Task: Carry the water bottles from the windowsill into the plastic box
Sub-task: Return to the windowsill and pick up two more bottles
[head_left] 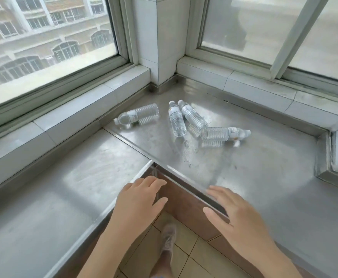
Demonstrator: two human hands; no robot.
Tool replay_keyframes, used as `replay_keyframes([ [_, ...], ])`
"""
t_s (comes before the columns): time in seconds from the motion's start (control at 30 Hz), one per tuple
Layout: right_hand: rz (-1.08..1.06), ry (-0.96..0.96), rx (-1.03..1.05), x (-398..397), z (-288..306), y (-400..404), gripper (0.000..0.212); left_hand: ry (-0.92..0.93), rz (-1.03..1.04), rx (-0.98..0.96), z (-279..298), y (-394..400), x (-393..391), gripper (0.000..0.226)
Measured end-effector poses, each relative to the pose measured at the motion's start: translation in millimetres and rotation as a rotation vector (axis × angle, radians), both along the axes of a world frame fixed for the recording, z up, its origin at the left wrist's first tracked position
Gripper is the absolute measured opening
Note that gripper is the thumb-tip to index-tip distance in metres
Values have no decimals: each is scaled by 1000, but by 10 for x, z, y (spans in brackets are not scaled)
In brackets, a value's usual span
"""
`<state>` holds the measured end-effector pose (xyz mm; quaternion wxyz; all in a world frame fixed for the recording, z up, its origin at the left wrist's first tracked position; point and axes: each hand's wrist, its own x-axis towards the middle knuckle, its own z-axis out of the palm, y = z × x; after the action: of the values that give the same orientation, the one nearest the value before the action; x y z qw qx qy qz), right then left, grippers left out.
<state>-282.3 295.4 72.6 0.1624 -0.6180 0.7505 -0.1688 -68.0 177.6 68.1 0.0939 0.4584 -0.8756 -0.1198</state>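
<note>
Several clear water bottles with white caps lie on their sides on the steel windowsill (254, 167) in the corner. One bottle (137, 116) lies alone on the left. Two bottles (176, 119) (193, 115) lie side by side in the middle, and another bottle (224, 133) lies across their lower ends on the right. My left hand (139, 199) and my right hand (234, 211) hover over the sill's near edge, both empty with fingers spread, well short of the bottles. No plastic box is in view.
Windows (44, 37) rise behind the sill on both sides of a tiled corner pillar (158, 37). The sill's inner corner (153, 162) points toward me. Below it are a brown tiled wall, a beige tiled floor (184, 257) and my shoe (168, 237).
</note>
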Motion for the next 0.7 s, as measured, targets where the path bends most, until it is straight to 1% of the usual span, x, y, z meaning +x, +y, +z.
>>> replay_keyframes([
  [0.1,-51,1,22,-270,-74,-395,62,-39,-30,2,-103,-521,-336,38],
  [0.23,-94,-10,65,-602,-71,-950,48,-64,-94,-4,-194,-1218,-801,39],
  [0.27,-104,-10,75,-684,-61,-1091,49,-63,-116,0,-202,-1389,-922,40],
  [0.4,-142,8,78,-954,-67,-1644,61,-52,-195,-40,-227,-2043,-1361,43],
  [0.47,-145,6,84,-1053,-125,-1876,59,-42,-195,-30,-258,-2323,-1523,43],
  [0.57,-148,-18,121,-1164,-253,-2193,52,16,-142,26,-323,-2666,-1684,43],
  [0.7,-148,-55,184,-1298,-505,-2591,43,89,92,244,-610,-3110,-1948,55],
])
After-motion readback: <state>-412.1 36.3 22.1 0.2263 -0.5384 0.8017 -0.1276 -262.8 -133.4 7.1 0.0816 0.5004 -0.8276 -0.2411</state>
